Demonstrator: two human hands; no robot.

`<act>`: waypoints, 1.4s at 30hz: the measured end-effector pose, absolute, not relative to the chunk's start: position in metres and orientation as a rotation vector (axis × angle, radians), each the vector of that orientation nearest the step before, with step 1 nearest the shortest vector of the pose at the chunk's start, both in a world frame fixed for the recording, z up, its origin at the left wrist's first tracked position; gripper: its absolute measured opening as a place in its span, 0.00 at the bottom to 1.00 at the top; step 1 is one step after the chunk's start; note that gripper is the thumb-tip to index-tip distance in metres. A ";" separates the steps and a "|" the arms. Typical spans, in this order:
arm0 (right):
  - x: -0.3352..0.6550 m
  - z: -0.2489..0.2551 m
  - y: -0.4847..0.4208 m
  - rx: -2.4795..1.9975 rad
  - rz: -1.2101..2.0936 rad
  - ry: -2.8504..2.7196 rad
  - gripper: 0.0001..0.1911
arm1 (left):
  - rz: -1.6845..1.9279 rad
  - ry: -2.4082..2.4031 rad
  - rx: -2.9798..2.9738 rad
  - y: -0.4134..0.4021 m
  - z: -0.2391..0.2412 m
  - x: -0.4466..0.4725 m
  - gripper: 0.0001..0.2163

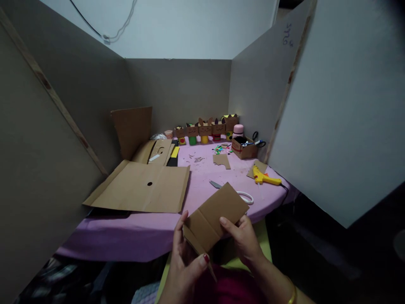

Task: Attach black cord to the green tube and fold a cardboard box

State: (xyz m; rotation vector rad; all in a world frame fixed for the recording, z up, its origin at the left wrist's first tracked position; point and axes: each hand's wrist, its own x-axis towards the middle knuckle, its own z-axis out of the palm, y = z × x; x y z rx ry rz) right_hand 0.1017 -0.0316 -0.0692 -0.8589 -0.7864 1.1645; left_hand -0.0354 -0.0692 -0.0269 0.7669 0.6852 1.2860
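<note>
A brown piece of cardboard (218, 211) with crease lines across it is held up in front of the table's near edge. My left hand (186, 261) grips its lower left end, where a flap is folded down, with the thumb on the near side. At the right part, my right hand (242, 238) pinches the sheet, thumb on top and fingers underneath. Behind the cardboard lies a pair of scissors (248, 197) with white handles, partly covered by it; one blade shows at the left.
A large cardboard sheet (167, 185) with a hole lies at left. A yellow glue gun (265, 177) rests at right, near a box of tools (243, 150). Cardboard animal figures (205, 128) stand at the back. Paper scraps and a cardboard offcut (223, 160) lie mid-table.
</note>
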 end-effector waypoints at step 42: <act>0.097 -0.076 -0.039 -1.025 1.069 -0.951 0.16 | 1.223 0.678 0.689 -0.073 -0.038 -0.039 0.48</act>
